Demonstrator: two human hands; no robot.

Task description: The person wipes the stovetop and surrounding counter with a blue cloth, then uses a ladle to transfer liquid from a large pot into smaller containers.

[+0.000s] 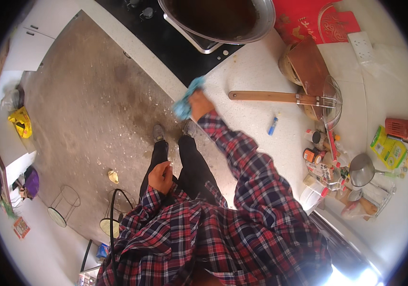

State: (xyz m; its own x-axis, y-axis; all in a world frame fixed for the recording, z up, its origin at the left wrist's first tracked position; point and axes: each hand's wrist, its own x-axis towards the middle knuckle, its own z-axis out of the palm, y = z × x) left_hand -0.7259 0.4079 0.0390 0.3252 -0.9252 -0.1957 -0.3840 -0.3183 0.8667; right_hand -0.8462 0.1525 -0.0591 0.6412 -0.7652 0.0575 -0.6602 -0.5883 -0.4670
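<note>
My right hand grips a crumpled light-blue cloth at the front edge of the pale speckled countertop, close to the corner of a black glass gas hob. In front of my body, over the dark trousers, hangs my left hand; its fingers are curled in and I see nothing held in it. A wooden-handled wire strainer lies across the counter to the right of the cloth. Nearer me on the same surface is a small blue lighter-like object.
A large wok with dark contents sits on the hob. Along the wall stand a brown wooden board, seasoning jars and bottles, and a hanging metal ladle. Round-topped stools and a crumpled scrap are on the floor.
</note>
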